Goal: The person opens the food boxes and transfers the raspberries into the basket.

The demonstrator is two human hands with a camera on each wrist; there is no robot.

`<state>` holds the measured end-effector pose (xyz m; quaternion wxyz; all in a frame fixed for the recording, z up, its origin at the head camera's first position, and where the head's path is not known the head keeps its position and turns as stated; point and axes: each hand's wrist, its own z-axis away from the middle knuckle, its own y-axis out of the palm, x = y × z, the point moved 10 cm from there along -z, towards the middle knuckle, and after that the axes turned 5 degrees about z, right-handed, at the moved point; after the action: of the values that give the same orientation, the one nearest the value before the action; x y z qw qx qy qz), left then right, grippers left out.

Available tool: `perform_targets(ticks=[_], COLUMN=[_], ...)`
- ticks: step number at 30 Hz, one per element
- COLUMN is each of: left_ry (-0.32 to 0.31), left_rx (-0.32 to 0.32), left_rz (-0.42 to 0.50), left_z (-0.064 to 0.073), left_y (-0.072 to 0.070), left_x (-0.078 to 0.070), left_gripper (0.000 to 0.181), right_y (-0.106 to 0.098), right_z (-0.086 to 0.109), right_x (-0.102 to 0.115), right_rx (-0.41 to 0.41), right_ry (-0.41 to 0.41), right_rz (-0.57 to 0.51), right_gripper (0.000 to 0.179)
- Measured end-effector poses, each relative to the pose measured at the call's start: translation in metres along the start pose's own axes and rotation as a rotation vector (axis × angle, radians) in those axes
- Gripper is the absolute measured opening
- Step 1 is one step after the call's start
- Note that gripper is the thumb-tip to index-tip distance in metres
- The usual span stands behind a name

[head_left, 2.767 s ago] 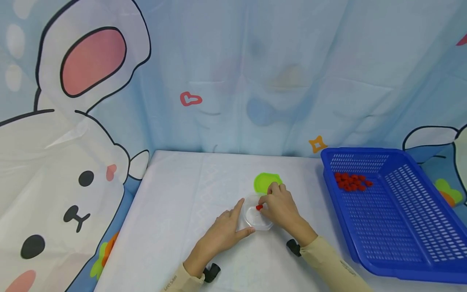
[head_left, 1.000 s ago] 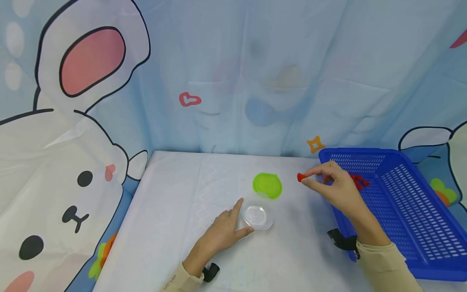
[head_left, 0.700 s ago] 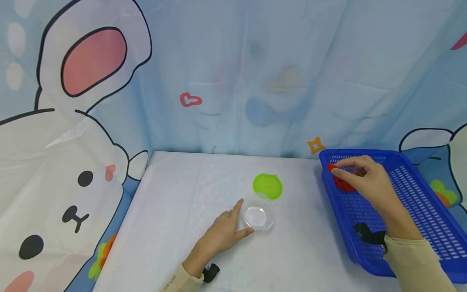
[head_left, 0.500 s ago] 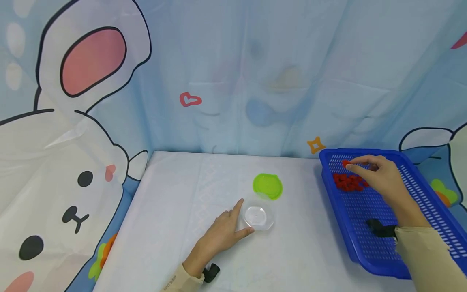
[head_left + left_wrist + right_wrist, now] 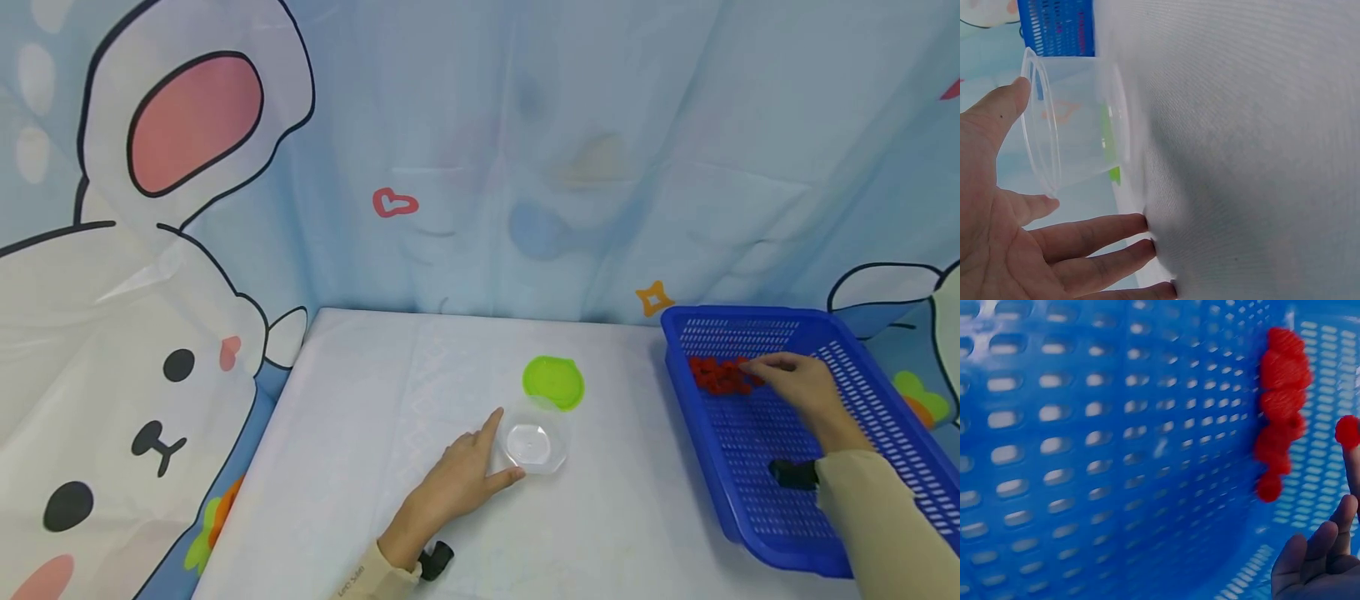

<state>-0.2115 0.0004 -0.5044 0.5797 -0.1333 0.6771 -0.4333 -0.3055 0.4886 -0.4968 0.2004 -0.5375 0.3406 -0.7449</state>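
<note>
My left hand [image 5: 459, 479] rests beside a clear plastic cup [image 5: 553, 450]. Its thumb and index finger are spread and touch the cup's rim, while the other fingertips rest on the white cloth, as the left wrist view shows. Inside the blue basket [image 5: 731, 500] is my right hand [image 5: 806, 390], just right of a heap of small red pieces [image 5: 716, 377]. In the right wrist view one red, roundish piece [image 5: 1348, 432] sits at its fingertips, apart from the heap [image 5: 1282, 406]; the thumb is out of that view.
A bright green lid [image 5: 553, 382] lies on the cloth-covered table [image 5: 420, 358] behind the cup. The basket's tall perforated walls surround the right hand. A printed curtain [image 5: 480, 150] hangs along the table's back edge.
My right hand moved from over the cup, pinching a red piece, rightward into the basket, then lowered beside the heap. The left hand stayed at the cup.
</note>
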Motion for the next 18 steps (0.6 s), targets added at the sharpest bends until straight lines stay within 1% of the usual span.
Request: perform_targets(ticks=[3,5,10,14,18], left_ry=[0.004,0.004,0.002,0.001,0.008], left_rx=[-0.001,0.002,0.009,0.009,0.002], left_rz=[-0.004,-0.006,-0.011,-0.015,-0.022], left_z=[0.0,0.0,0.0,-0.001,-0.001], left_y=[0.0,0.001,0.003,0.003,0.002], left_x=[0.0,0.0,-0.001,-0.002,-0.002], left_gripper=[0.091,0.091,0.091,0.092,0.092], right_y=[-0.002,-0.004,-0.005,-0.006,-0.009], right_z=[-0.006,-0.008,-0.01,-0.011,-0.009], right_x=[-0.015,-0.024,-0.041,-0.042,-0.033], right_rx=[-0.028,-0.043,-0.046,-0.059,-0.081], right_ry=[0.041,0.075,0.142,0.16,0.157], right_rz=[-0.005,0.014,0.069,0.074,0.044], right_gripper=[0.063,0.059,0.058,0.056,0.055])
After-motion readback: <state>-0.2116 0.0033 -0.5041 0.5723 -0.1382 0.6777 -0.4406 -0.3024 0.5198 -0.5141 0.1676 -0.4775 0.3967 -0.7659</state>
